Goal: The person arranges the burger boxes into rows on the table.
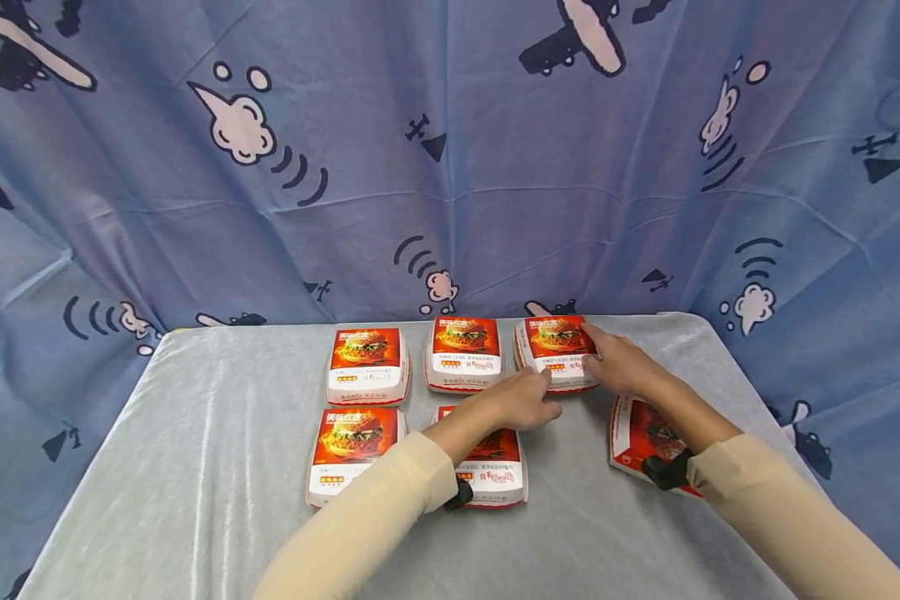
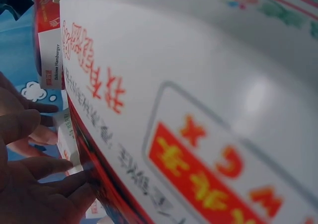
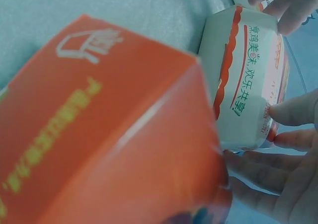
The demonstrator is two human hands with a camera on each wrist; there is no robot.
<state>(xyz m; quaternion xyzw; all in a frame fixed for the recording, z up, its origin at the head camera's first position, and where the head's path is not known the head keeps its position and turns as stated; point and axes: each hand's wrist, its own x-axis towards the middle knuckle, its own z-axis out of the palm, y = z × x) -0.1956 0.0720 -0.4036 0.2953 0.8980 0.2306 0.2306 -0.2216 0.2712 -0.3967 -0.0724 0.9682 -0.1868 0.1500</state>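
My right hand lies against the right side of the hamburger box at the back right, its fingers spread along the edge. In the right wrist view the thumb touches this box near its top edge, with the other fingers stretched beside it. At the box's front left, the fingers of my left hand reach its lower edge, loosely extended. The box is red and white, with a burger picture on its lid, and sits shut on the table. Another hamburger box lies partly hidden beneath my left forearm.
Two more boxes stand in the back row, one at the left and one in the middle. At the front left is another box. A turned box lies under my right wrist. A blue curtain hangs behind the grey-covered table.
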